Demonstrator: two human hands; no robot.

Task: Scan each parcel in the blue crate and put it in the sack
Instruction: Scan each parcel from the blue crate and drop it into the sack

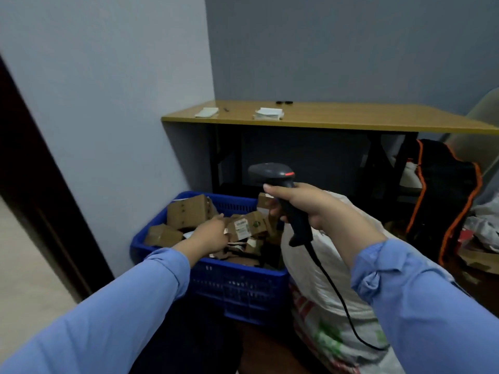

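A blue crate (237, 287) on the floor holds several small cardboard parcels. My left hand (209, 234) reaches into it, fingers on a labelled parcel (247, 226) near the middle; the fingertips are hidden, so the grip is unclear. My right hand (302, 203) grips the handle of a black barcode scanner (272, 175), held above the crate's right side with its head pointing left. Its cable hangs down over the white woven sack (329, 319), which stands right of the crate.
A wooden desk (324, 116) with papers stands behind the crate against the wall. A black and orange bag (442, 201) and loose packaging lie at the right. A dark door frame (40, 184) runs along the left.
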